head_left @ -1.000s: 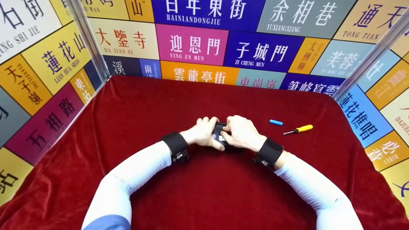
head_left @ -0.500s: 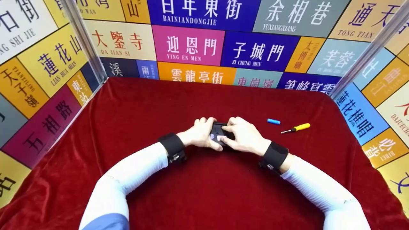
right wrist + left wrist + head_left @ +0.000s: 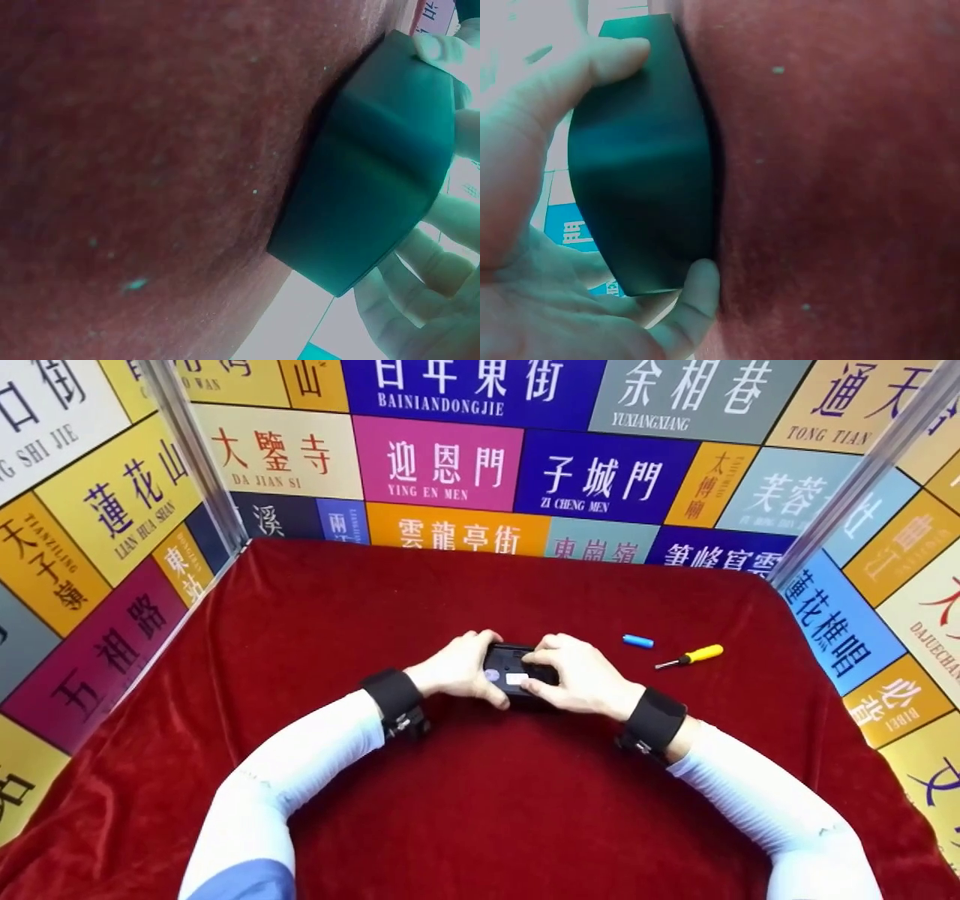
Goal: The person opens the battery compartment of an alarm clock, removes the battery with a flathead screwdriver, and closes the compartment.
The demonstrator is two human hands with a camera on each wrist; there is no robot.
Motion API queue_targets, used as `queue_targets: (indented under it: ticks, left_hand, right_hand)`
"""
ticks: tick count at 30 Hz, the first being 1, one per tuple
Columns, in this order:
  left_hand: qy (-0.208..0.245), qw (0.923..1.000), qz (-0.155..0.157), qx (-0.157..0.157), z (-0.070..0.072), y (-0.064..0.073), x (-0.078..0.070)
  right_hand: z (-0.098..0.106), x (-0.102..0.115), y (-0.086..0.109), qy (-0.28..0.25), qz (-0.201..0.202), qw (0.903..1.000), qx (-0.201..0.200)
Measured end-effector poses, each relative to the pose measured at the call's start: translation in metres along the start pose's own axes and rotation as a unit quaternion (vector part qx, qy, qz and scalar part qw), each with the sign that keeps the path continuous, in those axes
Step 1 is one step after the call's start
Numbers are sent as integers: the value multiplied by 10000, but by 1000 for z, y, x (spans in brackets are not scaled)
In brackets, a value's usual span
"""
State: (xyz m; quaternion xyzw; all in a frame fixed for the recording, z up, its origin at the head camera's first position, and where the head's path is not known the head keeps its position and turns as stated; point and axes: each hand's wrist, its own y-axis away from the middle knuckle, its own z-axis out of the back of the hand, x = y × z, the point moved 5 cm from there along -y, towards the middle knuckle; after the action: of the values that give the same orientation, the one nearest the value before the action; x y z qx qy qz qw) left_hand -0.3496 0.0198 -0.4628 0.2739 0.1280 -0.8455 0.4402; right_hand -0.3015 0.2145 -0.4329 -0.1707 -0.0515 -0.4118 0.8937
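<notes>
A black box-shaped device [image 3: 512, 664] lies on the red cloth, with a white label and a round pale sticker on its upper face. My left hand [image 3: 459, 666] grips its left end, thumb on the near side and fingers at the far edge. Over the right part of the device is my right hand [image 3: 585, 675]; index finger and thumb touch the upper face, spread apart, thumb tip beside the label. Both wrist views show the device's smooth side, under the left hand [image 3: 547, 150] and beyond the right hand [image 3: 420, 300]. The right hand hides part of the upper face.
A blue battery-like cylinder [image 3: 637, 641] and a yellow-handled screwdriver [image 3: 702, 654] lie to the right of the device. Red cloth [image 3: 480, 795] covers the table. Panels with street names [image 3: 442, 461] and clear corner posts stand around it.
My right index finger and thumb have spread apart and more of the device's upper face shows. The head view has shifted slightly. Cylinder and screwdriver lie as before.
</notes>
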Motion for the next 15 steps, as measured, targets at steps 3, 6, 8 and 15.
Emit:
queue_targets:
  ticks: [3, 6, 8, 15]
  left_hand:
    - [144, 9999, 28, 83, 6, 3, -3]
    - [302, 9994, 112, 140, 8, 3, -2]
    - [432, 9988, 175, 179, 10, 4, -1]
    - [1156, 9921, 352, 334, 15, 4, 4]
  right_hand:
    - [3, -1, 1, -161, 8, 9998, -93]
    - [6, -2, 3, -284, 0, 9994, -182]
    - [8, -4, 4, -362, 14, 9990, -260]
    - [14, -10, 11, -845, 207, 9947, -548]
